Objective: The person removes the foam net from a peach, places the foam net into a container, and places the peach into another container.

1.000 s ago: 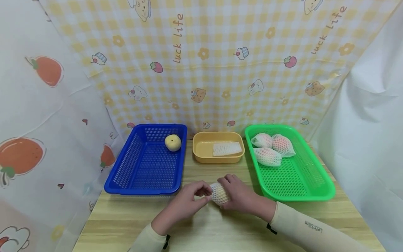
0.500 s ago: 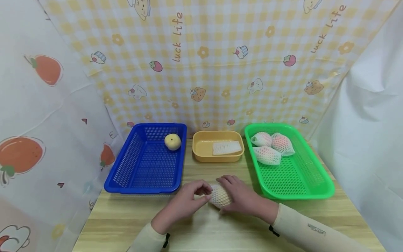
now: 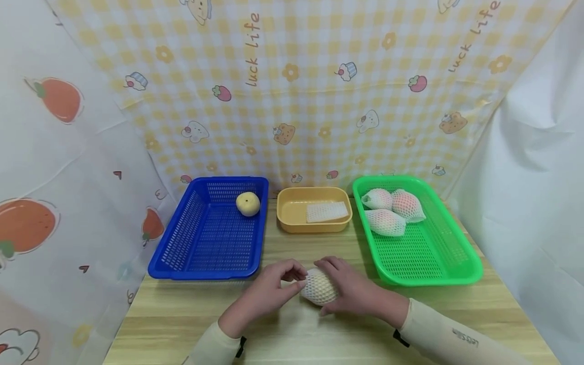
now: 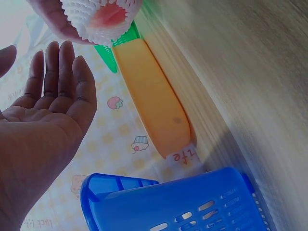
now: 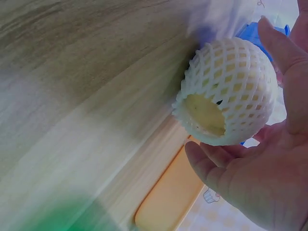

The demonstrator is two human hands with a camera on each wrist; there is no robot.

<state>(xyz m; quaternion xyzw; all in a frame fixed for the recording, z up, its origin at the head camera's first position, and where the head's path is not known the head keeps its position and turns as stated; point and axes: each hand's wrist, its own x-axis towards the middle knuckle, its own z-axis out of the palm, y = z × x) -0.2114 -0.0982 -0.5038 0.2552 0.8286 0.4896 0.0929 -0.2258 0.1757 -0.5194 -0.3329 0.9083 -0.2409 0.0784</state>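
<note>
A yellow fruit in a white foam net sleeve (image 3: 321, 287) is at the front middle of the wooden table. My right hand (image 3: 350, 288) grips it from the right, thumb and fingers on opposite sides. In the right wrist view, the netted fruit (image 5: 243, 91) shows bare yellow skin through the sleeve's round opening. A pink patch appears at the sleeve's other end in the left wrist view. My left hand (image 3: 276, 287) is at the fruit's left end, with fingertips close to the net. Its fingers (image 4: 65, 72) are gently bent and the thumb stands apart.
Left of the hands, a blue basket (image 3: 207, 275) contains one unwrapped yellow fruit (image 3: 248, 204). A shallow orange-yellow tray (image 3: 292, 226) behind them holds flat white foam nets (image 3: 326, 212). The green basket (image 3: 456, 274) at right holds 3 pinkish netted fruits (image 3: 386, 222).
My right hand and the netted fruit have shifted slightly toward me, and more of the fruit shows between the hands. The left hand stays almost in place. The head view has tilted slightly.
</note>
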